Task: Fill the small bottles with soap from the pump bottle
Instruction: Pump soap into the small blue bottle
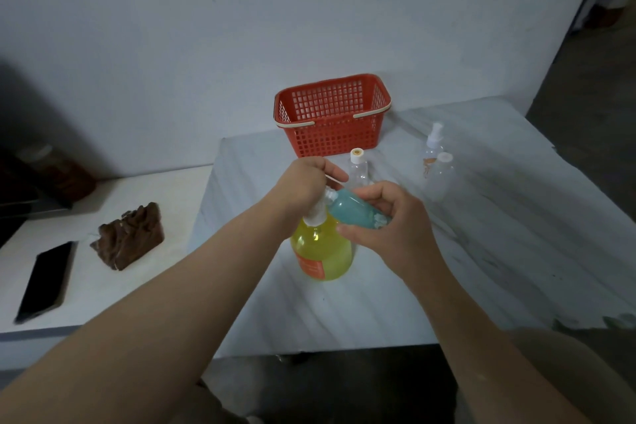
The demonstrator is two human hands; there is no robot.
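On the white worktop (pixel 481 251), the left hand (pixel 306 179) curls over the pump head of the yellow pump bottle (pixel 321 251). The right hand (pixel 389 220) grips a small teal bottle (pixel 354 212), tilted, its mouth at the nozzle (contact unclear). Three clear small bottles (pixel 440 175) stand behind, near a red basket (pixel 332 113).

The cloth-covered table (pixel 499 251) carries a red basket (pixel 330 138) at its far edge, a yellow pump bottle (pixel 323 248) near the middle, and seemingly three clear small bottles (pixel 440 179) between.

Plain home room: cloth-covered table (pixel 481 251), red basket (pixel 330 138), phone (pixel 44 280).
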